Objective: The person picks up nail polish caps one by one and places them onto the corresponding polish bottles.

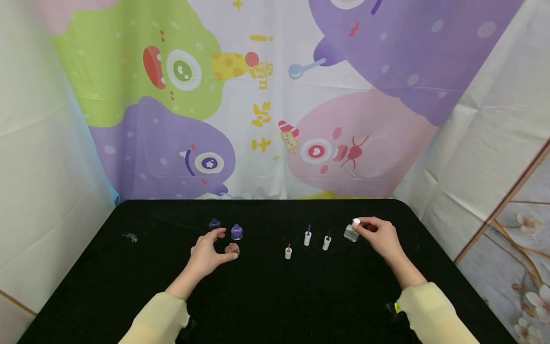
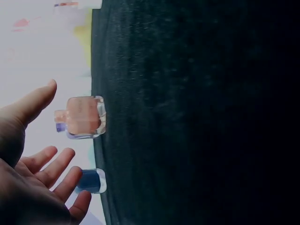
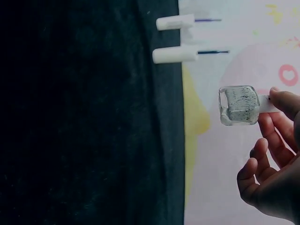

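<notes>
White fabric backdrop (image 1: 275, 100) with green, purple and pink cartoon creatures hung behind a black table (image 1: 275, 296) on my remote feed. Pale yellow sleeves (image 1: 163, 315) showed at the bottom. Left hand (image 1: 205, 255): grip wide, thumb and fingers apart around the peach nail polish bottle (image 2: 84, 116), upright, capless, left of table centre; I couldn't tell if they touched it. Right hand (image 1: 381, 238): narrow pinch on the white cap (image 1: 356, 221) of a clear speckled nail polish bottle (image 1: 351, 233), right of centre; base contact with the table, I couldn't tell. I also logged a capless purple nail polish bottle (image 1: 237, 232) just beyond the peach one, and a dark blue bottle (image 1: 214, 223) behind the left fingers. Smallest, standing brush-up between the hands: brown brush cap (image 1: 288, 254) nearest, violet brush cap (image 1: 307, 239) farthest, dark brush cap (image 1: 327, 244) rightmost.
</notes>
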Available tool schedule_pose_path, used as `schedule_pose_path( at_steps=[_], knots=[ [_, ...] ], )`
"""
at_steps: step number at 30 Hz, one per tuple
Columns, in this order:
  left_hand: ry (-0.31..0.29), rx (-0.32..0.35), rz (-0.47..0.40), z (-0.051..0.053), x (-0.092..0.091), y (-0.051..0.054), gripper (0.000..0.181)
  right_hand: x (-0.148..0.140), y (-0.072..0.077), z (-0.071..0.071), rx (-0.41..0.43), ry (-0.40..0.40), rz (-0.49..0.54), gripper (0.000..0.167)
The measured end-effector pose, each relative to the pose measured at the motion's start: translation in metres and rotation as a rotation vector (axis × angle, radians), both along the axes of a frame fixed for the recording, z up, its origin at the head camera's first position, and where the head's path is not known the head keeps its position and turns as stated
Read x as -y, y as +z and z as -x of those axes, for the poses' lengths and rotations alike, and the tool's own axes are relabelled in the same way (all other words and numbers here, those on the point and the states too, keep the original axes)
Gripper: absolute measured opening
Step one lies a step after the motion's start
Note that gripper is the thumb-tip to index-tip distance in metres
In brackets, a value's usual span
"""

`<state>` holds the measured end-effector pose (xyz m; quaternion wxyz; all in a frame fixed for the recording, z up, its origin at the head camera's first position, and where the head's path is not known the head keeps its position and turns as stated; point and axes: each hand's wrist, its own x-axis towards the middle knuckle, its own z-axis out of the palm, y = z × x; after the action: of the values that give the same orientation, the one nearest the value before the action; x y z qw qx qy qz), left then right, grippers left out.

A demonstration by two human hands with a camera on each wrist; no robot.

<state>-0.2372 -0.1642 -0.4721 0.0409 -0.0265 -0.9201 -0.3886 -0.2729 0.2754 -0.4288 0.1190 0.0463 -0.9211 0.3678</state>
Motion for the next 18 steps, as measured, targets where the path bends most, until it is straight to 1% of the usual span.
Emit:
schedule_pose_path(
  at_steps=[5,10,14,18],
  knots=[
    [-0.004,0.018,0.013,0.0,-0.001,-0.005,0.065,-0.003,-0.01,0.009,0.049,-0.014,-0.005,0.035],
    [-0.015,0.022,0.013,-0.001,0.001,-0.008,0.053,-0.005,-0.018,0.017,0.094,-0.018,-0.002,0.035],
    [-0.027,0.015,0.009,0.002,0.005,-0.011,0.046,-0.006,-0.022,0.021,0.107,-0.008,-0.021,0.034],
    [-0.018,0.009,-0.003,0.004,0.01,-0.015,0.039,-0.006,-0.026,0.025,0.094,-0.005,-0.044,0.032]
  ],
)
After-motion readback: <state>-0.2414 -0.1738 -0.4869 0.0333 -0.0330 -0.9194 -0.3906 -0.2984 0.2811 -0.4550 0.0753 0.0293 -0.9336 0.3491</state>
